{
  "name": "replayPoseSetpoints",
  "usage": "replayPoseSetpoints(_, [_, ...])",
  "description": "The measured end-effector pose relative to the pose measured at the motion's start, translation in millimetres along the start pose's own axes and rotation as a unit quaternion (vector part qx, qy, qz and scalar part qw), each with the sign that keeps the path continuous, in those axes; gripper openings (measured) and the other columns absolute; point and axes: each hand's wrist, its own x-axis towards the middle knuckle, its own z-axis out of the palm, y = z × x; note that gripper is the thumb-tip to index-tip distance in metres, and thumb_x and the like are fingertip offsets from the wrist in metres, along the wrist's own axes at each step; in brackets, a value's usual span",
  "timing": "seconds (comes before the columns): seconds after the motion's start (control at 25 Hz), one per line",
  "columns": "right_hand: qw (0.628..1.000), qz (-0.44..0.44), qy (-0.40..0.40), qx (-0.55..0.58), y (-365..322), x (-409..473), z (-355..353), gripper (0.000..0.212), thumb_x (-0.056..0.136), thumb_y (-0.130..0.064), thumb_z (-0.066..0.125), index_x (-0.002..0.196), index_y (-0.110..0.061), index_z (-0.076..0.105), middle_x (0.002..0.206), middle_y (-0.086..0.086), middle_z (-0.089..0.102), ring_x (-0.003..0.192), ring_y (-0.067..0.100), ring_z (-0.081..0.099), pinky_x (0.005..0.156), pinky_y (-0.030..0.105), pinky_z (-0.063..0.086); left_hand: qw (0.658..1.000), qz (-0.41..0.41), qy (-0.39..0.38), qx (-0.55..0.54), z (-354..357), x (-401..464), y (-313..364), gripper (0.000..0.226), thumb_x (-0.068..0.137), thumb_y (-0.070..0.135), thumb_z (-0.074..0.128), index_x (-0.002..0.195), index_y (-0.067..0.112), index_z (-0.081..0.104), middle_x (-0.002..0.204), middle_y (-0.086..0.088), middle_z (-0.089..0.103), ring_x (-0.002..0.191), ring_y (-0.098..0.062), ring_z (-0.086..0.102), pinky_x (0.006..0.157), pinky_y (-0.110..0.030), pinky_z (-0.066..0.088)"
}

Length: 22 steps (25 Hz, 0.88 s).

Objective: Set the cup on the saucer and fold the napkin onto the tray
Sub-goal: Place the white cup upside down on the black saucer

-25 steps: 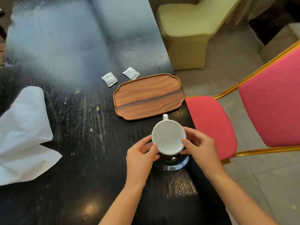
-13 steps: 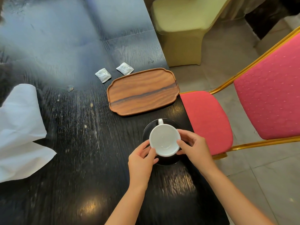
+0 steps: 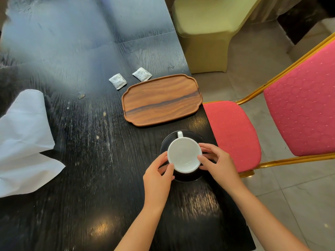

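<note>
Empty white cup (image 3: 184, 155), handle at 12 o'clock, sits on black saucer (image 3: 190, 135); left hand (image 3: 157, 175) and right hand (image 3: 216, 161) both grip its sides.

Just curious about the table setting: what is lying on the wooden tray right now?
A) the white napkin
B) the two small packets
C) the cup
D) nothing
D: the tray is bare; the napkin lies far to its left, the packets behind it on the table, and the cup sits over the saucer.
</note>
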Motion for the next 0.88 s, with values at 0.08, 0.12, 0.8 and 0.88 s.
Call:
replayPoseSetpoints(0.08, [1.000, -0.007, -0.001, -0.002, -3, 0, -1, 0.034, 0.085, -0.006, 0.062, 0.115, -0.022, 0.062, 0.107, -0.003, 0.066, 0.097, 0.011, 0.064, 0.070, 0.029, 0.059, 1.000, -0.001, -0.008, -0.008, 1, 0, 1, 0.039, 0.086, 0.015, 0.062, 0.123, 0.027, 0.057, 0.118, 0.006, 0.064, 0.103, -0.013, 0.063, 0.073, -0.029, 0.059])
replayPoseSetpoints(0.12, [1.000, -0.011, -0.001, -0.003, -4, 0, -1, 0.034, 0.085, -0.006, 0.062, 0.115, -0.021, 0.062, 0.106, -0.003, 0.066, 0.097, 0.011, 0.064, 0.069, 0.028, 0.059, 1.000, -0.002, -0.009, -0.011, 1, 0, 1, 0.039, 0.086, 0.015, 0.062, 0.123, 0.027, 0.057, 0.118, 0.006, 0.064, 0.103, -0.013, 0.063, 0.073, -0.029, 0.059])
replayPoseSetpoints(0.8, [0.998, -0.024, -0.003, -0.055, -8, 0, -1, 0.035, 0.086, -0.009, 0.061, 0.115, -0.030, 0.059, 0.104, -0.011, 0.064, 0.097, 0.006, 0.062, 0.070, 0.026, 0.058, 1.000, 0.019, -0.004, 0.003, 1, 0, -2, 0.039, 0.085, 0.015, 0.064, 0.119, 0.033, 0.057, 0.113, 0.012, 0.063, 0.096, -0.003, 0.064, 0.078, -0.028, 0.058])
replayPoseSetpoints(0.88, [0.996, -0.021, -0.003, -0.092, -14, 0, -4, 0.038, 0.085, -0.013, 0.064, 0.120, -0.028, 0.057, 0.105, -0.009, 0.063, 0.096, 0.005, 0.061, 0.080, 0.029, 0.054, 0.999, 0.020, -0.001, 0.045, -4, -1, 2, 0.043, 0.085, 0.017, 0.064, 0.127, 0.025, 0.054, 0.119, 0.008, 0.062, 0.100, -0.004, 0.062, 0.088, -0.034, 0.054])
